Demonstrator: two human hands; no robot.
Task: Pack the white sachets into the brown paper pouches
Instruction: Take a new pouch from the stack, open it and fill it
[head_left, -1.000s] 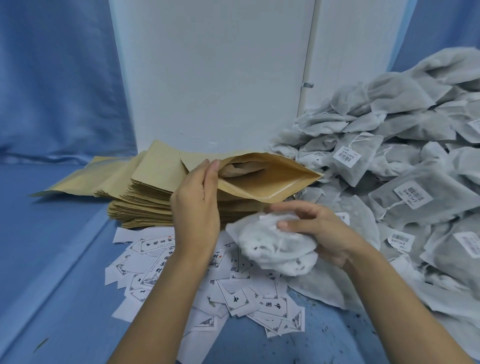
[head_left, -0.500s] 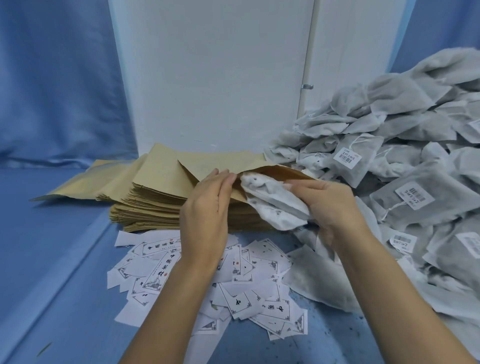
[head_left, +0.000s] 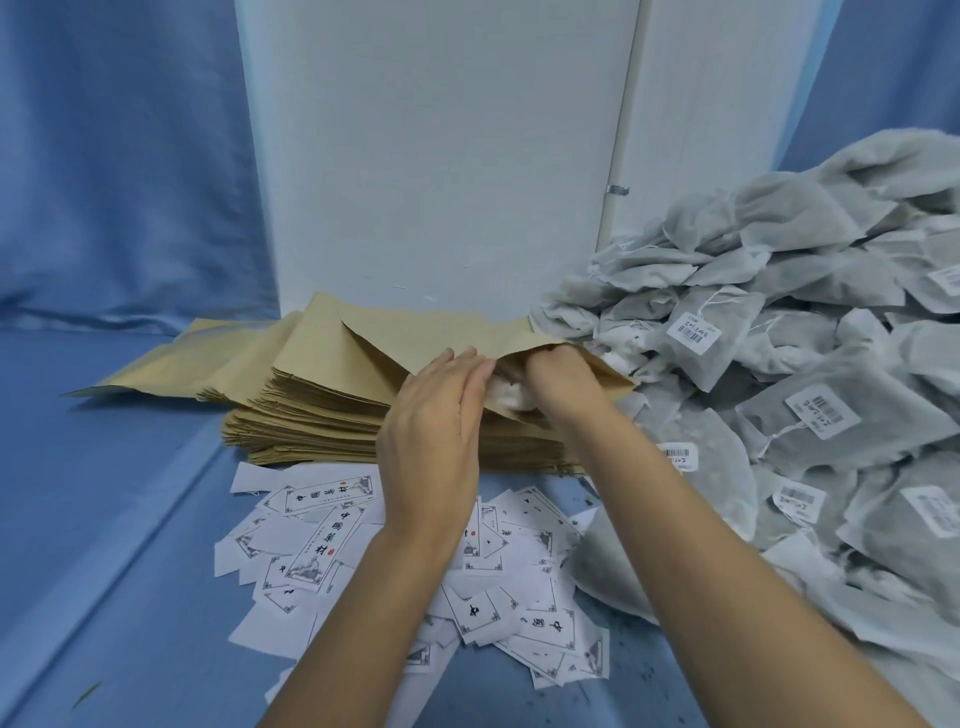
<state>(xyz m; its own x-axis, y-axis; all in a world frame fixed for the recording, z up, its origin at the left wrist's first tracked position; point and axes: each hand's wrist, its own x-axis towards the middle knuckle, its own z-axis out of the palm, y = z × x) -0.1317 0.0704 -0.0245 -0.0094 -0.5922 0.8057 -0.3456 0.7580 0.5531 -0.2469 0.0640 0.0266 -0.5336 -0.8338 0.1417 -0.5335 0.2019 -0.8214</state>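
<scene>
A brown paper pouch (head_left: 431, 332) lies open-mouthed on top of a thick stack of flat brown pouches (head_left: 311, 421). My left hand (head_left: 434, 431) holds the near edge of the pouch's mouth with its fingertips. My right hand (head_left: 563, 384) reaches into the mouth, fingers curled round a white sachet (head_left: 506, 395), which shows only as a small crumpled patch between my hands. The rest of the sachet is hidden inside the pouch.
A big heap of grey-white sachets (head_left: 810, 364) with barcode labels fills the right side. Several printed white paper labels (head_left: 322, 545) lie scattered on the blue cloth in front of the stack. A white panel (head_left: 441, 156) stands behind.
My right hand has carried the sachet from in front of the stack up and into the pouch's mouth. My left hand stayed on the pouch's edge.
</scene>
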